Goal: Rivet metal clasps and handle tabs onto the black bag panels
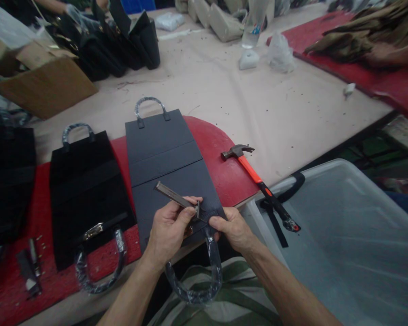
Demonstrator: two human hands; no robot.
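Observation:
My left hand [170, 228] is closed round a narrow metal bar [172, 194] with a short crosspiece at its lower end. That end rests at or just above a flat dark handbag panel [168, 176], near the base of its plastic-wrapped handle [215, 262]. My right hand [234, 228] pinches the panel's near right edge, thumb on top by the handle tab and fingers underneath. A small shiny metal part shows beneath my left fingers, mostly hidden. The panel lies on a red board [207, 136], its near handle hanging toward my lap.
To the right lies a claw hammer [250, 170], its grip over a translucent bin [343, 226]. Another black bag panel [88, 194] lies left, with small tools [30, 267] beyond. A cardboard box [47, 81] and black bags [119, 50] stand behind. A co-worker's hand [384, 54] touches brown material.

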